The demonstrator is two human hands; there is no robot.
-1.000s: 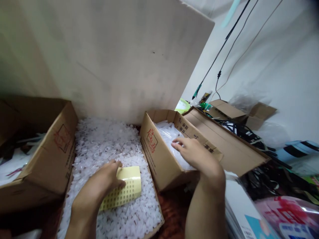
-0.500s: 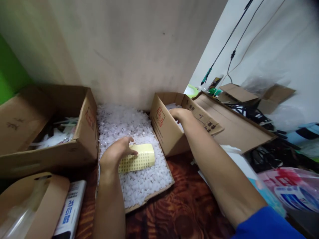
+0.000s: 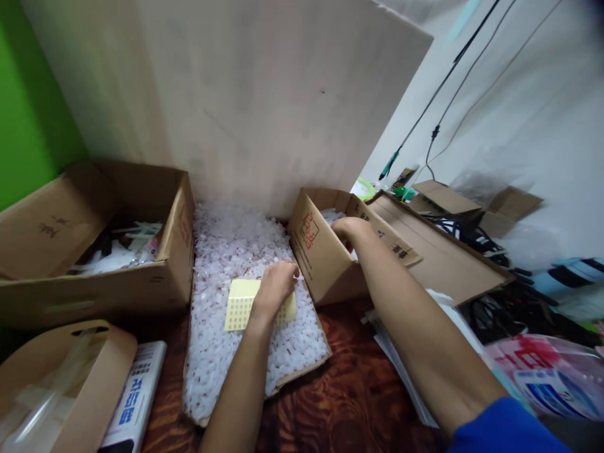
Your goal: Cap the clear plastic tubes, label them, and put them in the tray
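Note:
My left hand [image 3: 277, 284] is over a yellow sheet [image 3: 240, 305] with rows of small printed marks, covering its middle. Its fingers are curled together just beyond the sheet's upper right corner, and what they hold is too small to make out. Under the sheet spreads a dense layer of small white plastic pieces [image 3: 221, 251] on a flat cardboard base. My right hand [image 3: 353, 230] reaches over the near wall of an open cardboard box [image 3: 314, 251] with red print. White pieces [image 3: 331, 215] show inside it. The wall hides those fingertips.
A larger open carton [image 3: 117, 292] with white and clear items stands at left. Before it are a tan holder [image 3: 101, 377] and a white box [image 3: 134, 396] with blue print. A pink package [image 3: 542, 371] lies at right on the dark wooden table [image 3: 321, 409].
My left hand has moved right across the yellow sheet, and its spread fingers have closed. My right hand stays in the box. The view has shifted slightly.

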